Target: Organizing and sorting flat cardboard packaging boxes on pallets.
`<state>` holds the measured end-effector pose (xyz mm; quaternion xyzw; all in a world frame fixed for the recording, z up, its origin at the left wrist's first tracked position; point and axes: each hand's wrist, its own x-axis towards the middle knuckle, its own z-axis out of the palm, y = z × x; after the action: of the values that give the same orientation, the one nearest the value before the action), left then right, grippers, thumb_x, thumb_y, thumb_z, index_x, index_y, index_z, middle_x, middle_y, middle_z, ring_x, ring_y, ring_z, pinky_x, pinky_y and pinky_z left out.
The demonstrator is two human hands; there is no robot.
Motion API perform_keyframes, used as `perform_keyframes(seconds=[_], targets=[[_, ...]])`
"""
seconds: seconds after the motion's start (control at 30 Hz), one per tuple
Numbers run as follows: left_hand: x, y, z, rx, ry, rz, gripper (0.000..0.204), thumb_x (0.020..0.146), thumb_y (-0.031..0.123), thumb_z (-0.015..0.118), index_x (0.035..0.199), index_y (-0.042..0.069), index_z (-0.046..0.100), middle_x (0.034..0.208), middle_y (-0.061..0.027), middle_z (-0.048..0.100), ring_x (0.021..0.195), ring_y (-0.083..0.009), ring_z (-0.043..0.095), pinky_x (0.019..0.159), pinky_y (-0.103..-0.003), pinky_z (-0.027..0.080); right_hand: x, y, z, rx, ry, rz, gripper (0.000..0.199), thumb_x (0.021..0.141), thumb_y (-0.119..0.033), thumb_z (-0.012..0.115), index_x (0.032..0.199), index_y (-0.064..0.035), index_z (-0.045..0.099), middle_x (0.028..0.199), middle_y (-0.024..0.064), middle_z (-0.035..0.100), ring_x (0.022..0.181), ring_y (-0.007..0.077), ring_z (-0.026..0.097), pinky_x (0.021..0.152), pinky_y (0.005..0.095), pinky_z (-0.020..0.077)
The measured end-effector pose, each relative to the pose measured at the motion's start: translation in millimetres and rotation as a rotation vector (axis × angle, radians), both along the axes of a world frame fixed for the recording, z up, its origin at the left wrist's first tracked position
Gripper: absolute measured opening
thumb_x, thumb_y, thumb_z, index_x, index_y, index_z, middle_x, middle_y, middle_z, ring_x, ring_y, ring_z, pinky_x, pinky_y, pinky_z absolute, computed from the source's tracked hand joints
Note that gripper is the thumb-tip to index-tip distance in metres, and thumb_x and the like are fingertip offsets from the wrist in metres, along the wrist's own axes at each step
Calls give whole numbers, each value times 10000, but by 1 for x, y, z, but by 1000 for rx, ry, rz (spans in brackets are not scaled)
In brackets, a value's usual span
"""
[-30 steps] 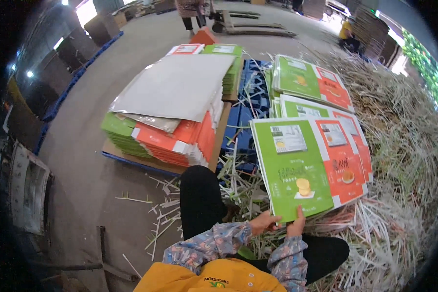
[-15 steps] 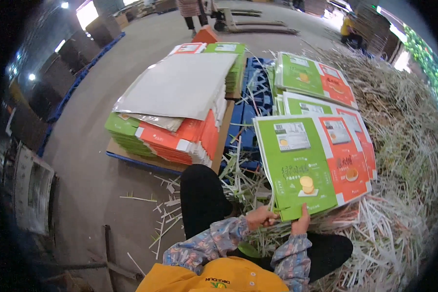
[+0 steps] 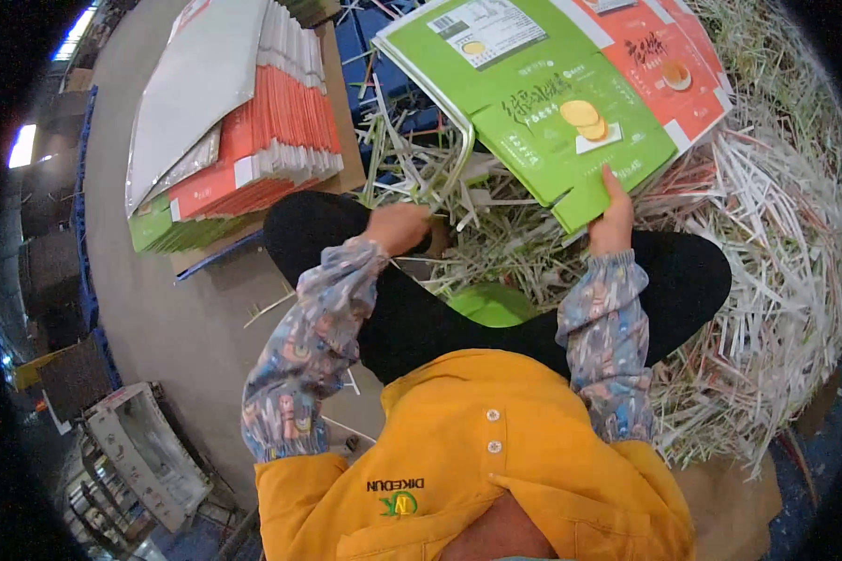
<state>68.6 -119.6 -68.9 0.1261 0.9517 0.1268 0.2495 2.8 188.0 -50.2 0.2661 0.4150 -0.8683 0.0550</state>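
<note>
My right hand grips the near corner of a green-and-red printed card sheet, its thumb on top and its fingers hidden underneath. This sheet tops a stack of similar sheets, and a small slit shows in its green near edge. To the left, over my bent knee, my left hand is closed. A narrow pale edge strip curves down from the sheet's left edge toward this hand and seems pinched in it; the fingertips are partly hidden.
At left stands a tall stack of red and green sheets with a white sheet over it. Shredded paper strips heap up at right and lie between my legs, near a green round object. Blue pallet slats show between the stacks.
My left hand has moved left, away from the sheet's near edge, and the edge strip now bends away from the sheet. My right hand still holds the corner. The view has tilted downward.
</note>
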Motion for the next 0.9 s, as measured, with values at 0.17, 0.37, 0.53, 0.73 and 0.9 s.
perform_keyframes(seconds=[0.17,0.37,0.53,0.73,0.9], targets=[[-36,12,26,654,-34,188,846,701,338,643,1265,-94,184,1246,-213,376,1173,-252,353,948,-323,289,7,13,-17,-21,-28,-79,337,805,-143,554,1097,4,473,1044,77,534,918,197,533,779,318,440],[-87,50,-8,1380,-301,1090,504,775,276,580,1130,-31,395,1039,-107,523,960,-177,483,846,-328,375,12,-3,-12,19,-39,-92,327,807,-137,549,1092,6,475,1009,69,543,882,193,545,753,315,447],[-100,87,-29,1534,-100,1028,339,811,144,519,1094,-9,414,994,-91,535,858,-185,545,718,-360,473,10,-8,-11,-22,-32,-47,329,805,-144,556,1088,3,476,1013,60,539,890,182,541,754,311,444],[-98,81,4,1466,-334,861,316,816,63,479,1100,-25,373,1021,-110,518,867,-208,565,641,-355,532,7,5,-19,7,-54,-69,338,792,-123,571,1091,6,477,1042,81,534,928,203,533,798,321,437],[-99,55,13,1313,-440,644,308,797,20,479,1081,-29,370,944,-130,541,683,-165,592,543,-259,525,7,3,-19,26,-69,-79,329,791,-117,570,1083,5,484,1046,81,536,925,205,536,799,323,439]])
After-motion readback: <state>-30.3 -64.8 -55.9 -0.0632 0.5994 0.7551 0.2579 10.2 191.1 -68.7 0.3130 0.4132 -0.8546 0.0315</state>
